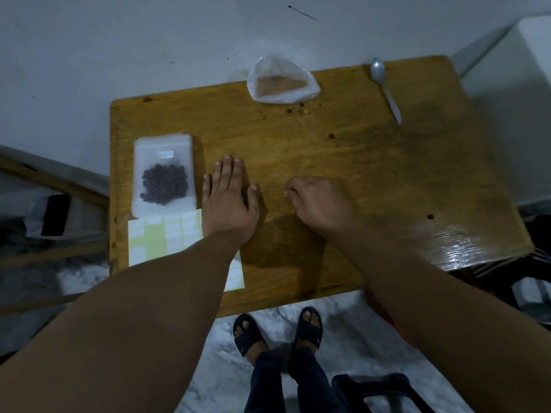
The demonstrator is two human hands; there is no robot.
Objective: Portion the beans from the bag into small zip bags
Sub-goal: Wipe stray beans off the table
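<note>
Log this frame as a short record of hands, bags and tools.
left hand: flat on the table, fingers straight, beside zip bag
right hand: fingers curled on table; any pinch unclear
zip bag: lying flat, left side, holding dark beans
clear bag: far edge, brownish contents
spoon: far right, untouched
label sheet: near edge, next to zip bag

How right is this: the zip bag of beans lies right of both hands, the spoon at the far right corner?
Wrong side: the head view shows the zip bag left of the left hand and right hand. The spoon is at the far right corner.
</note>
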